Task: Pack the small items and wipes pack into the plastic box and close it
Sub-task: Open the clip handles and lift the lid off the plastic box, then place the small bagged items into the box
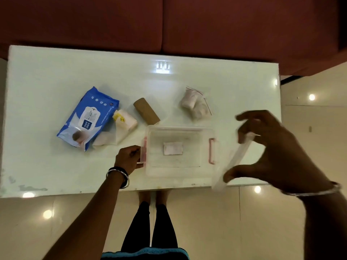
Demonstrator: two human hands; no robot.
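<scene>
A clear plastic box (150,171) with pink latches stands open near the table's front edge, with a small white packet (172,148) on its floor. My left hand (129,157) grips the box's left pink latch (143,152). My right hand (272,147) holds the clear lid (232,162) tilted on edge, lifted to the right of the box. The blue wipes pack (88,117) lies at the left. Beside it sit a white pouch with a yellow label (124,124) and a brown cardboard roll (146,111). A zip bag of pale items (195,103) lies behind the box.
The white glossy table (56,72) ends just in front of the box. A dark red sofa (169,21) runs along its far side. My legs (155,228) and the tiled floor show below the front edge.
</scene>
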